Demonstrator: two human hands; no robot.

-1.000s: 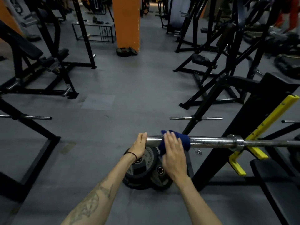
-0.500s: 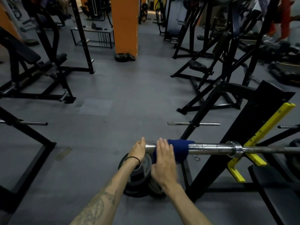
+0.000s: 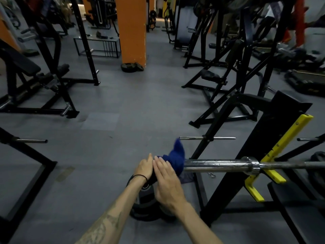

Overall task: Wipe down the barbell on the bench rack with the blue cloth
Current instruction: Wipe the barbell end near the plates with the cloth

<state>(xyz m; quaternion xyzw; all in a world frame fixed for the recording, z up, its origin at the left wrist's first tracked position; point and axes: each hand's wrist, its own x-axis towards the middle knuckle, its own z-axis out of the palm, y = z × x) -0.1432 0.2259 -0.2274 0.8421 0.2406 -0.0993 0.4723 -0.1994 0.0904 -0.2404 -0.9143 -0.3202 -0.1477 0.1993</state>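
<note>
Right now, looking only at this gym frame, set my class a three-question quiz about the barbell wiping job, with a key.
1. True or false: the blue cloth sits at the barbell sleeve's end.
2. Which hand lies flat on the cloth: A left, B right?
3. Fill in: the barbell rests on a ____ coloured rack hook.

Key: 1 true. 2 B; the left hand is at the bar's tip. 3 yellow.

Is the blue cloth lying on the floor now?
No, the blue cloth is wrapped over the end of the barbell, with the right hand pressing on it beside the left hand.
</note>
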